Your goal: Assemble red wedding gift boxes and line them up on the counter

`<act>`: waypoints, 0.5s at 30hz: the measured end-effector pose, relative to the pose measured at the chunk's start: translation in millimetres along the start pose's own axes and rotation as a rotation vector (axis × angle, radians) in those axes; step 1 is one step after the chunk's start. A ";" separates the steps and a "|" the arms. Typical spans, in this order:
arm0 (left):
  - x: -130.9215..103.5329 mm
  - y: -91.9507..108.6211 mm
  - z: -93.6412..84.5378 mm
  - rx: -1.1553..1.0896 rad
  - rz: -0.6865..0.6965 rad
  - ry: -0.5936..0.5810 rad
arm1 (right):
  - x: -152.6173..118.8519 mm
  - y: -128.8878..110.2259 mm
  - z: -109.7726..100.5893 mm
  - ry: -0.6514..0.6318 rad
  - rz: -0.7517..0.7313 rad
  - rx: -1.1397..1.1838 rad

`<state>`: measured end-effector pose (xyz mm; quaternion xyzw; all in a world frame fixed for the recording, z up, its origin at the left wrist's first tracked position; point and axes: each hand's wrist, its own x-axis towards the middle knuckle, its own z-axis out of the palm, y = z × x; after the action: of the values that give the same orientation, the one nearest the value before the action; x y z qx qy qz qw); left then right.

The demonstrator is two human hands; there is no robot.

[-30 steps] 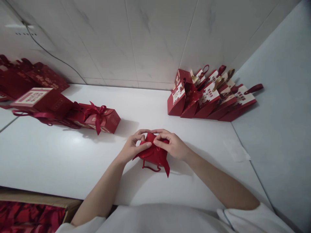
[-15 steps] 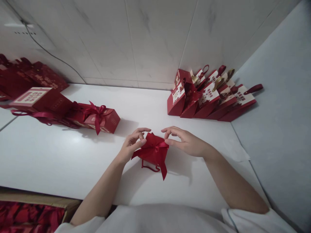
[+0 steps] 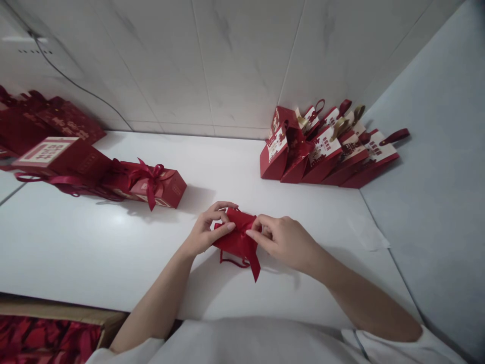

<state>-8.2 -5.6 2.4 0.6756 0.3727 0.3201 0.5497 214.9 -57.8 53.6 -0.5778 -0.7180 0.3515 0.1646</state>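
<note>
Two hands are in view, the left hand [image 3: 204, 235] and the right hand [image 3: 282, 240], with one small red gift box [image 3: 235, 237] between them. One ribbon-tied red box [image 3: 161, 184] lies at centre left. One larger red box [image 3: 62, 156] lies beside it. About six red gift bags [image 3: 326, 151] stand in a row at right; the exact count cannot be confirmed. One cardboard carton [image 3: 56, 311] sits below the worktop [image 3: 94, 242] edge.

a home packing corner — tiled wall [image 3: 235, 60], white counter [image 3: 94, 242], rows of red gift boxes [image 3: 329, 151].

White labels with red characters on the red gift boxes [image 3: 56, 154] and bags [image 3: 326, 151], too blurred to read.
</note>
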 end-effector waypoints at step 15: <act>4.5 -10.4 0.3 -0.065 -0.020 0.114 | 15.1 14.2 9.3 -0.256 0.076 0.542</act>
<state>-7.2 -0.7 -7.8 0.6342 0.3996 0.3646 0.5525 214.9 -45.3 34.7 -0.4902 -0.5908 0.6063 0.2075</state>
